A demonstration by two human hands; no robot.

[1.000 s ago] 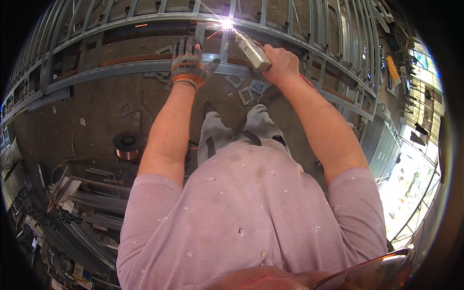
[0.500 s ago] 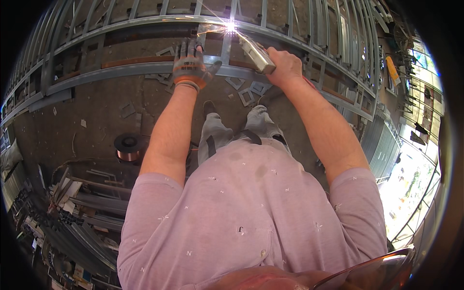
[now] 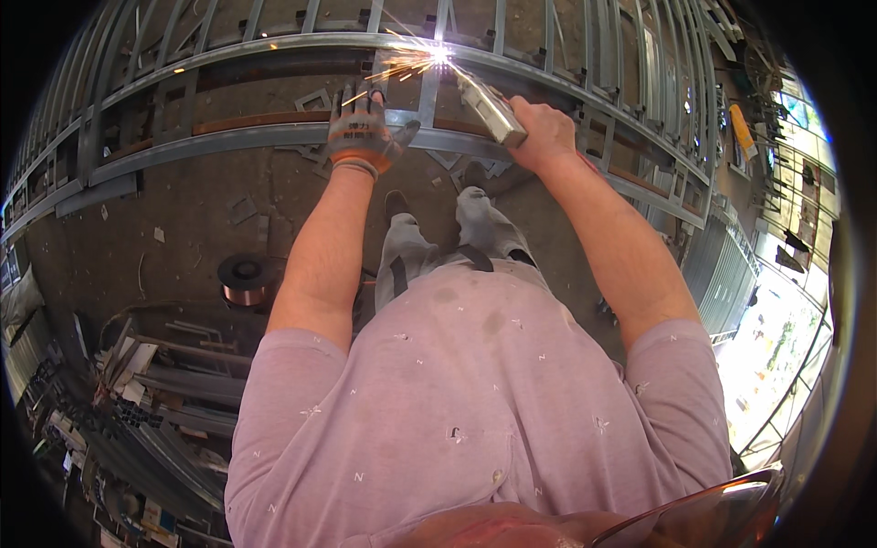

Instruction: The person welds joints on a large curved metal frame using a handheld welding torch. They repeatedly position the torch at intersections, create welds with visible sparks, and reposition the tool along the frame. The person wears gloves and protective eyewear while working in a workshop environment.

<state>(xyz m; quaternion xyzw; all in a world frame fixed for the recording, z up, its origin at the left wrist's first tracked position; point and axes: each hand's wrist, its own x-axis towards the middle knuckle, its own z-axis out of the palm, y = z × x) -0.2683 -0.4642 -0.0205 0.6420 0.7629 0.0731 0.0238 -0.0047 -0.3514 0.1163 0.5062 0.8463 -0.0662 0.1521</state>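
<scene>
My right hand (image 3: 545, 135), bare, is wrapped round the rear of a silvery, box-shaped welding torch (image 3: 491, 111). The torch's thin nozzle points away and to the left, at a bright weld spot on the far long rail (image 3: 301, 41) of a grey metal frame, where a crossbar meets it. Orange sparks fly left from that spot. To its left, my left hand (image 3: 367, 135) wears a grey and orange work glove. Its fingers stretch forward, the thumb held apart, over the near rail (image 3: 228, 137); whether it presses on the metal, I cannot tell.
Upright bars of the frame fill the far side. On the floor lie square metal pieces (image 3: 243, 210) and a black spool of copper-coloured wire (image 3: 245, 279). Metal stock (image 3: 192, 388) is piled at the left. Corrugated sheets (image 3: 722, 265) stand at the right.
The torch and weld spot have shifted slightly right and nearer. Sparks now spray wider to the left. My right foot has moved left, while the left hand stays nearly in place.
</scene>
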